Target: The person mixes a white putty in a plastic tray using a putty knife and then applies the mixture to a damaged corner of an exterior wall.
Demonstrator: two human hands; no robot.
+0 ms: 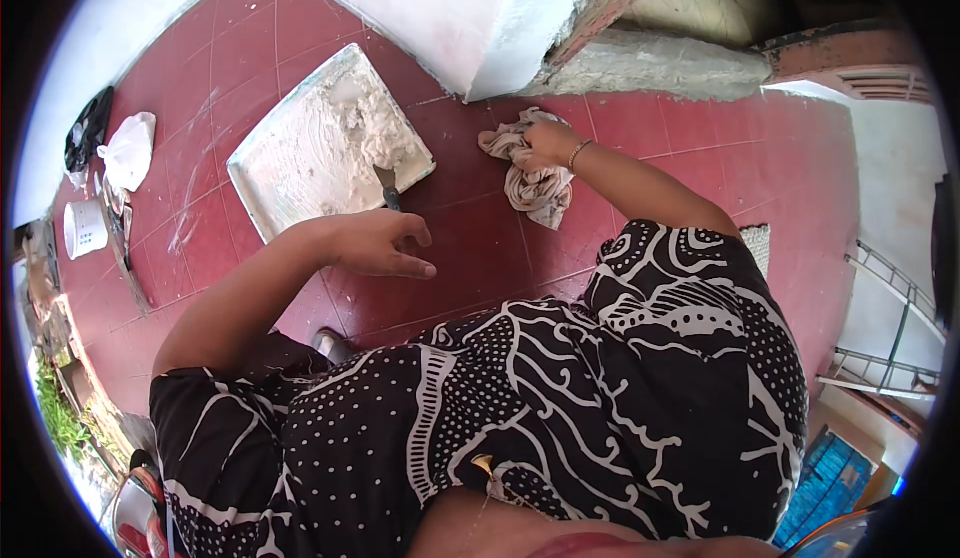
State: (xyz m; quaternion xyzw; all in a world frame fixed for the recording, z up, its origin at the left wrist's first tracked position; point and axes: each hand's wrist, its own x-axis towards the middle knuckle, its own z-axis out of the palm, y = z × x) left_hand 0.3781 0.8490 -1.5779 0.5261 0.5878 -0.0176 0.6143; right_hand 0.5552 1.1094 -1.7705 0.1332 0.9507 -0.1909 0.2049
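My right hand (552, 145) is closed on a crumpled, pale striped cloth (538, 190), pressing it to the red floor near the wall corner. My left hand (380, 244) hovers empty over the floor, fingers loosely bent and thumb apart. Just beyond it, a scraper (388, 186) rests with its blade end in white paste (375, 128); the near end of its handle disappears behind my hand. The paste is heaped on the right side of a shallow white tray (262, 206) and smeared thinly over the rest.
Red floor tiles (660, 123) spread around, meeting a white wall (430, 8) ahead. At the left are a white bucket (84, 229), a white plastic bag (130, 153) and a black bag (88, 128). A metal ladder (885, 370) is at the far right, and a woven mat (756, 248) lies beside my right sleeve.
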